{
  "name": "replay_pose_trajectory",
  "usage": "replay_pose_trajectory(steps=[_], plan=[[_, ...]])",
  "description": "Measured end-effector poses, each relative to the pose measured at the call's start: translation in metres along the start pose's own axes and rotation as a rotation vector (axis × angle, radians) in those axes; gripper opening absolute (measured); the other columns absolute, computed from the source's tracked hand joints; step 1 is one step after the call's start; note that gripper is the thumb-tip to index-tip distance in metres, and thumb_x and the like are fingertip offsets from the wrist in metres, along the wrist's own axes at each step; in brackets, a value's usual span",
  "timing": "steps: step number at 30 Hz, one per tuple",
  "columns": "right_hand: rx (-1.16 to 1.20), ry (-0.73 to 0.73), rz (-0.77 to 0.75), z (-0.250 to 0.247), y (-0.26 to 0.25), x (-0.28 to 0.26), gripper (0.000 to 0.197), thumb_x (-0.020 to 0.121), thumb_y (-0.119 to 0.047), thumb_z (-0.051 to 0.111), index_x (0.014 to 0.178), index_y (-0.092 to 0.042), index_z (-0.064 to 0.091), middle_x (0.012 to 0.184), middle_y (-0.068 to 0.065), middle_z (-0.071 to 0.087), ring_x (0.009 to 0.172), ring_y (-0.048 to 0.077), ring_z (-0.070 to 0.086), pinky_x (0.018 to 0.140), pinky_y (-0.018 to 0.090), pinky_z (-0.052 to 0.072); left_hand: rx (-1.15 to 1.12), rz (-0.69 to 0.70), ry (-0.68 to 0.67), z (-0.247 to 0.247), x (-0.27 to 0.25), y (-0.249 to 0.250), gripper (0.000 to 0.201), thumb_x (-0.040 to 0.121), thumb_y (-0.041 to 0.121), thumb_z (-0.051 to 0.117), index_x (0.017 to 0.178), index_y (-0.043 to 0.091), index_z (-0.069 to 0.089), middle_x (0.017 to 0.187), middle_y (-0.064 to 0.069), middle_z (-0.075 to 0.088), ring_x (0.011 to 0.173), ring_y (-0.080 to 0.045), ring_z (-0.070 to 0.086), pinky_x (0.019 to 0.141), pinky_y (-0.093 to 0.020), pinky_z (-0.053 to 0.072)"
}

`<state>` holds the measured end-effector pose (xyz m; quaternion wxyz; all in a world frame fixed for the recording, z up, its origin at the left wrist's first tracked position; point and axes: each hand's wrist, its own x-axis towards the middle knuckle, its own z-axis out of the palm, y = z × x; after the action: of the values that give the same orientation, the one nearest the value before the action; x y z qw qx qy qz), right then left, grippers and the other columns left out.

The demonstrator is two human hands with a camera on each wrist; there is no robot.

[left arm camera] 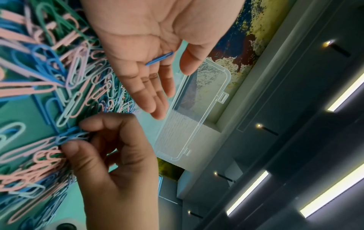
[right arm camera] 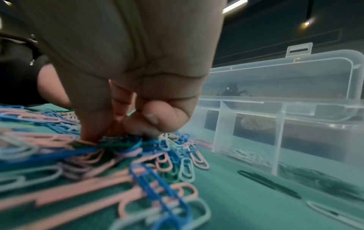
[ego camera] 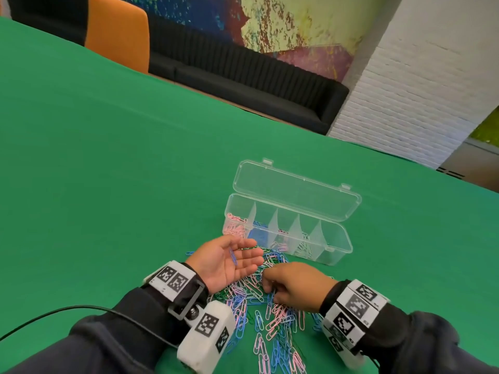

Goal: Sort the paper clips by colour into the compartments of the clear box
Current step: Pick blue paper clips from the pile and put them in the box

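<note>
Head view, lower left of frame: a black cable runs across the green tablecloth to the left forearm, which wears a wrist unit with black-and-white markers

Left of centre: the left hand is held palm up, fingers straight and relaxed, nothing gripped. One blue paper clip lies loose on the palm near the base of the fingers; the left wrist view shows the same clip resting on the open palm, thumb apart from it

Centre, lower half: the heap of paper clips (pink, blue, green, pale) is spread on the cloth, from just in front of the box down to the lower edge of the frame

Right of centre: the right hand is palm down on the upper part of the heap, fingers curled. In the left wrist view its thumb and forefinger close on a blue clip in the heap. In the right wrist view the fingertips press into green and blue clips; cannot tell if the clip is lifted off the heap

Centre right, above the hands: the clear box stands on the cloth just beyond the heap, lid open and leaning away. Five compartments. Leftmost holds pink clips; next holds blue ones; the third a few pinkish ones; the fourth pale ones; contents of the rightmost cannot be told
</note>
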<state>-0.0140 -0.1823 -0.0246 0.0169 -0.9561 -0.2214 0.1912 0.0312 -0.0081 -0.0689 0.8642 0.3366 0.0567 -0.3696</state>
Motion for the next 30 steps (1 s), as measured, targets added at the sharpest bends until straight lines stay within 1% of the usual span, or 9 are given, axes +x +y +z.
replay_pose_trajectory(steps=[4,7,10,12,14,20,24,27,30], plan=[[-0.041,-0.047,0.005,-0.004,-0.001,0.003,0.007,0.084,-0.017,0.058,0.088,-0.022,0.053,0.068,-0.011,0.045,0.074,0.013,0.046,0.066,0.024,0.036,-0.027,0.002,0.001,-0.001,0.001,0.001,0.032,0.097,0.019,0.035,0.092,-0.002,0.059,0.079,-0.02,0.068,0.063,-0.026,0.069,0.052,-0.029,0.058],[-0.029,-0.051,0.007,-0.01,-0.001,0.004,0.013,0.085,-0.018,0.059,0.081,-0.025,0.048,0.062,-0.013,0.043,0.068,0.012,0.045,0.064,0.024,0.035,-0.017,0.003,0.012,-0.003,0.003,-0.001,0.031,0.097,0.018,0.036,0.094,-0.002,0.059,0.081,-0.02,0.068,0.065,-0.026,0.069,0.053,-0.029,0.058],[0.132,0.128,0.031,-0.022,-0.004,0.004,0.016,0.085,-0.022,0.064,0.078,-0.027,0.05,0.06,-0.012,0.045,0.057,0.0,0.041,0.058,0.018,0.034,-0.021,-0.005,0.018,-0.004,0.006,-0.003,0.031,0.097,0.019,0.035,0.094,-0.001,0.058,0.083,-0.021,0.068,0.068,-0.027,0.07,0.057,-0.03,0.058],[0.294,0.321,0.055,-0.03,-0.009,0.004,0.02,0.084,-0.024,0.067,0.075,-0.029,0.051,0.059,-0.01,0.046,0.053,0.0,0.04,0.054,0.015,0.033,-0.054,-0.019,0.006,-0.004,0.007,-0.003,0.033,0.097,0.021,0.034,0.095,-0.002,0.058,0.086,-0.022,0.066,0.069,-0.029,0.069,0.06,-0.033,0.059],[0.336,0.398,0.089,-0.033,-0.013,0.002,0.017,0.083,-0.024,0.068,0.077,-0.028,0.053,0.057,-0.01,0.046,0.051,0.001,0.041,0.053,0.014,0.033,-0.115,-0.04,-0.005,-0.004,0.007,-0.003,0.034,0.097,0.022,0.035,0.095,-0.003,0.057,0.085,-0.025,0.066,0.068,-0.033,0.069,0.06,-0.037,0.059],[0.05,0.062,0.161,0.002,-0.024,0.0,0.01,0.083,-0.021,0.061,0.081,-0.027,0.053,0.069,-0.013,0.045,0.075,0.012,0.047,0.062,0.022,0.035,-0.316,0.013,0.02,-0.005,0.005,0.008,0.039,0.099,0.021,0.031,0.091,-0.008,0.055,0.075,-0.025,0.065,0.063,-0.034,0.069,0.05,-0.036,0.058],[0.014,-0.017,0.21,0.007,-0.021,0.004,0.029,0.084,-0.018,0.059,0.064,-0.026,0.04,0.069,-0.01,0.047,0.076,0.014,0.047,0.068,0.023,0.036,-0.295,0.031,0.043,-0.007,0.006,0.008,0.038,0.1,0.022,0.03,0.093,-0.006,0.055,0.074,-0.023,0.066,0.061,-0.032,0.069,0.05,-0.034,0.058],[-0.014,-0.036,0.209,-0.001,-0.018,0.004,0.015,0.085,-0.015,0.052,0.073,-0.022,0.049,0.08,-0.002,0.055,0.075,0.016,0.048,0.068,0.023,0.038,-0.23,0.024,0.042,-0.008,0.007,0.006,0.037,0.1,0.023,0.031,0.093,-0.003,0.056,0.076,-0.022,0.066,0.063,-0.03,0.07,0.052,-0.033,0.058],[0.007,0.032,0.209,-0.017,-0.013,0.0,0.012,0.086,-0.014,0.045,0.077,-0.019,0.051,0.079,0.0,0.055,0.073,0.015,0.049,0.066,0.022,0.042,-0.213,0.017,0.037,-0.009,0.008,0.006,0.037,0.099,0.023,0.032,0.091,-0.002,0.057,0.077,-0.021,0.066,0.064,-0.03,0.07,0.054,-0.034,0.057]])
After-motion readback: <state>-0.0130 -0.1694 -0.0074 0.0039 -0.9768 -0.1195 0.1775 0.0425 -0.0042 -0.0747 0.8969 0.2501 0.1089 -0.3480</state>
